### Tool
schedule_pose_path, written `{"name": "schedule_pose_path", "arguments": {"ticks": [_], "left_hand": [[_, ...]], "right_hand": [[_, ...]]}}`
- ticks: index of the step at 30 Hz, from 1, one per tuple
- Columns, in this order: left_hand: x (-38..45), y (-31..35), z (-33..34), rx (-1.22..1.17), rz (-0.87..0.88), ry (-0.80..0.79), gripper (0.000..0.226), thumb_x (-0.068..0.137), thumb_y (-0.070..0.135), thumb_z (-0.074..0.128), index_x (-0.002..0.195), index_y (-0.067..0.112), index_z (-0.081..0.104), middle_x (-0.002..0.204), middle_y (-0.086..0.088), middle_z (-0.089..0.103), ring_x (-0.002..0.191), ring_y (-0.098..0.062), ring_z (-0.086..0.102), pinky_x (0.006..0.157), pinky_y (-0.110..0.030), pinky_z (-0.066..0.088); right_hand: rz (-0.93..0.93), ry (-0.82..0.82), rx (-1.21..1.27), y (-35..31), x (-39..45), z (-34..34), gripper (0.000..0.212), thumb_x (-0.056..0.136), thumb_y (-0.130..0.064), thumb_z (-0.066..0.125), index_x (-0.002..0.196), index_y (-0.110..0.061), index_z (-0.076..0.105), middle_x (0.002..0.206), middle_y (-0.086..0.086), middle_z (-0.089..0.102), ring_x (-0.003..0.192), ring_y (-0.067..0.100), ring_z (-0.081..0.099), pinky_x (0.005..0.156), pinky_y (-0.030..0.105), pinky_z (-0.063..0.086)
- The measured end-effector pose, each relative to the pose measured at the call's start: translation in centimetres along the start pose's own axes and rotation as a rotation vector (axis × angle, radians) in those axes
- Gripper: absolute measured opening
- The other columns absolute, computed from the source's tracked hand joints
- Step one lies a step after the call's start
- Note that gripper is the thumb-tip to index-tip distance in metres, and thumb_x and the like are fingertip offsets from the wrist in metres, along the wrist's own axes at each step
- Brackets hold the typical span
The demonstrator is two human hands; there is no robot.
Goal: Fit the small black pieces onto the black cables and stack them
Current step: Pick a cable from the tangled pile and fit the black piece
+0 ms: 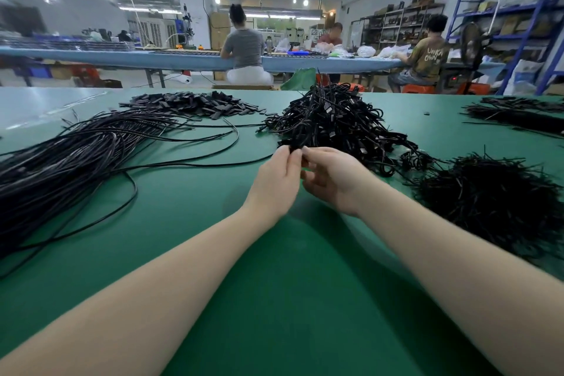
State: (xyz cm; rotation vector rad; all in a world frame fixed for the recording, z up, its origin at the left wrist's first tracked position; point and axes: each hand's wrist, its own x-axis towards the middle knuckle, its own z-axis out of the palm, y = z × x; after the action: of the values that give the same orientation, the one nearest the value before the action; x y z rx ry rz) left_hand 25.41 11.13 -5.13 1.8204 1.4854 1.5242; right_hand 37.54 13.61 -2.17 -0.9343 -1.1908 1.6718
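Note:
My left hand (pixel 279 181) and my right hand (pixel 331 178) meet above the green table (pixel 274 284), fingertips together. Between them they pinch a small black piece (pixel 295 149) at the end of a black cable (pixel 195 164) that trails off to the left. Which hand holds the piece and which the cable end I cannot tell. A long bundle of loose black cables (pixel 70 159) lies on the left. A flat heap of small black pieces (pixel 195 105) sits behind it. Straight ahead rises a tangled stack of cables (pixel 332 122).
A bushy pile of thin black strands (pixel 488 204) lies right of my right arm. Another cable bundle (pixel 518 114) rests at the far right. Beyond the table edge, three people sit at a long blue bench (pixel 183 59), with shelving on the right.

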Motion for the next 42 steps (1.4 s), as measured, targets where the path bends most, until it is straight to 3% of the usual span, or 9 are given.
{"name": "schedule_pose_path", "arguments": {"ticks": [7, 12, 17, 21, 26, 29, 33, 36, 42], "left_hand": [[0.8, -0.2, 0.2, -0.238, -0.209, -0.063, 0.026, 0.103, 0.026, 0.036, 0.085, 0.011, 0.048, 0.066, 0.002, 0.043, 0.062, -0.016, 0.038, 0.064, -0.036, 0.034], [0.8, 0.4, -0.2, -0.365, -0.29, -0.127, 0.031, 0.105, 0.023, 0.032, 0.078, 0.014, 0.042, 0.061, 0.002, 0.034, 0.052, -0.011, 0.032, 0.043, -0.016, 0.03], [0.7, 0.9, -0.8, -0.456, -0.345, -0.185, 0.032, 0.104, 0.025, 0.032, 0.076, 0.012, 0.042, 0.051, 0.001, 0.039, 0.044, -0.013, 0.036, 0.038, -0.016, 0.031], [1.0, 1.3, -1.8, -0.402, -0.415, -0.29, 0.038, 0.103, 0.033, 0.033, 0.073, 0.014, 0.046, 0.044, 0.003, 0.046, 0.038, -0.013, 0.043, 0.043, -0.021, 0.029], [2.0, 2.6, -4.1, -0.223, -0.71, -0.525, 0.042, 0.089, 0.039, 0.046, 0.051, 0.022, 0.054, 0.049, 0.007, 0.042, 0.04, -0.011, 0.044, 0.043, -0.018, 0.031], [2.2, 2.7, -5.4, -0.244, -0.783, -0.63, 0.051, 0.089, 0.045, 0.049, 0.044, 0.021, 0.054, 0.052, 0.01, 0.038, 0.042, -0.009, 0.038, 0.044, -0.019, 0.032], [2.3, 2.2, -4.8, -0.345, -0.509, -0.384, 0.05, 0.096, 0.041, 0.047, 0.056, 0.026, 0.072, 0.082, 0.009, 0.061, 0.07, -0.011, 0.047, 0.067, -0.027, 0.04], [2.0, 2.3, -3.9, -0.286, -0.316, -0.338, 0.031, 0.094, 0.024, 0.052, 0.077, 0.031, 0.078, 0.095, 0.01, 0.071, 0.09, -0.011, 0.058, 0.08, -0.027, 0.044], [1.6, 1.8, -3.5, -0.248, -0.292, -0.247, 0.038, 0.092, 0.01, 0.049, 0.08, 0.031, 0.078, 0.086, -0.007, 0.065, 0.083, -0.02, 0.053, 0.079, -0.034, 0.044]], "right_hand": [[-0.25, 0.131, -0.036, 2.0, 0.3, 0.0, 0.009, 0.085, -0.012, 0.071, 0.087, -0.004, 0.068, 0.062, 0.0, 0.063, 0.056, 0.009, 0.054, 0.053, 0.017, 0.047], [-0.494, 0.212, -0.527, 1.6, 0.4, -0.6, 0.008, 0.083, -0.023, 0.072, 0.076, -0.02, 0.071, 0.067, -0.007, 0.069, 0.061, 0.004, 0.06, 0.061, 0.02, 0.05], [-0.74, 0.256, -0.839, 1.2, 0.1, -0.4, 0.014, 0.085, -0.019, 0.07, 0.072, -0.022, 0.065, 0.063, -0.016, 0.06, 0.059, -0.007, 0.053, 0.058, 0.006, 0.039], [-0.925, 0.188, -1.239, 0.3, -0.6, -0.8, 0.009, 0.089, -0.011, 0.062, 0.082, -0.007, 0.063, 0.078, 0.002, 0.061, 0.075, 0.015, 0.055, 0.066, 0.029, 0.044], [-1.472, 0.089, -1.708, -0.2, -1.6, -1.2, 0.018, 0.076, 0.011, 0.042, 0.074, 0.002, 0.059, 0.075, 0.019, 0.058, 0.077, 0.036, 0.064, 0.066, 0.041, 0.055], [-1.276, 0.013, -1.612, 0.2, -1.7, -0.7, 0.014, 0.08, 0.014, 0.044, 0.082, 0.005, 0.055, 0.085, 0.023, 0.053, 0.07, 0.038, 0.059, 0.054, 0.049, 0.051], [-0.935, 0.176, -1.087, 0.6, -1.0, -0.5, 0.007, 0.092, -0.004, 0.052, 0.085, -0.004, 0.052, 0.084, 0.002, 0.049, 0.073, 0.024, 0.05, 0.063, 0.036, 0.04], [-0.71, 0.221, -0.81, 0.4, -0.7, -0.4, 0.01, 0.091, -0.005, 0.055, 0.084, -0.011, 0.055, 0.081, 0.006, 0.064, 0.078, 0.024, 0.065, 0.072, 0.043, 0.053], [-0.584, 0.22, -0.773, 0.9, -0.4, -1.0, 0.017, 0.089, -0.019, 0.064, 0.074, -0.027, 0.061, 0.067, -0.005, 0.069, 0.069, 0.012, 0.069, 0.071, 0.041, 0.057]]}}
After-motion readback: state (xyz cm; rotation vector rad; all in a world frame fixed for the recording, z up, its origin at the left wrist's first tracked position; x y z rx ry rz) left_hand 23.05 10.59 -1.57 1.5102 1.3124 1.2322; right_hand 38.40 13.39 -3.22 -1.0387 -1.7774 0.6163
